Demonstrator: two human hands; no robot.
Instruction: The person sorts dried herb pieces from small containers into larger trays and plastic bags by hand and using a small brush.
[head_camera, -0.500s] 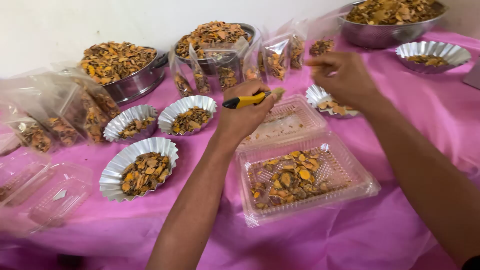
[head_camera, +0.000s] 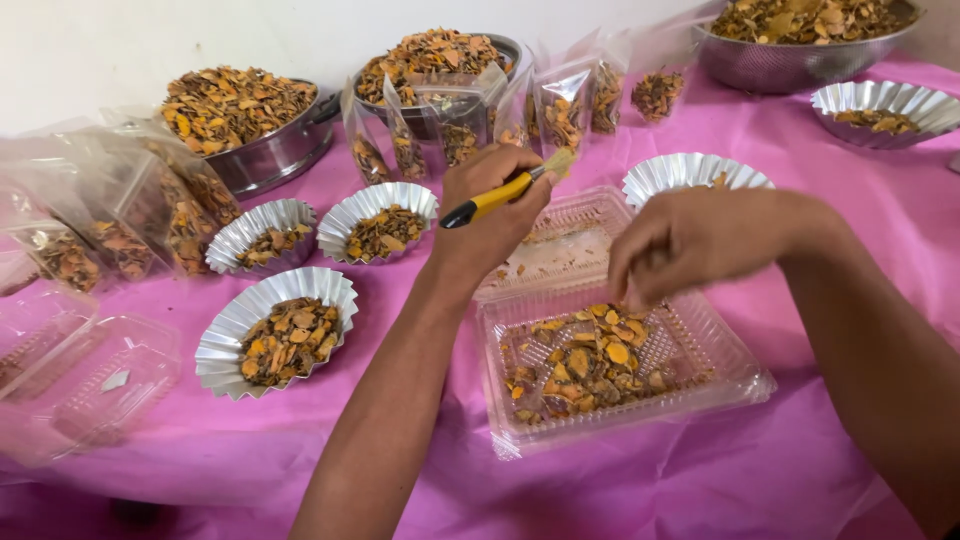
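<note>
My left hand (head_camera: 488, 215) grips a small brush with a yellow and black handle (head_camera: 497, 198), held above the open lid (head_camera: 560, 245) of a clear plastic clamshell box. The box's front tray (head_camera: 740, 375) holds dried orange-brown slices (head_camera: 585, 360). My right hand (head_camera: 690, 245) hovers over that tray with fingers pinched together and pointing down; whether it holds any slices is hidden. A fluted foil cup (head_camera: 690, 172) sits just behind my right hand.
Three foil cups of slices (head_camera: 283, 335) (head_camera: 262, 232) (head_camera: 383, 222) sit left of the box. Steel bowls heaped with slices (head_camera: 255, 125) (head_camera: 800, 40) and several filled clear pouches (head_camera: 560, 105) line the back. Empty clamshell boxes (head_camera: 80, 385) lie at the left on the pink tablecloth (head_camera: 700, 480).
My right hand has come down from the back toward the clamshell tray. My left hand keeps the brush in about the same place.
</note>
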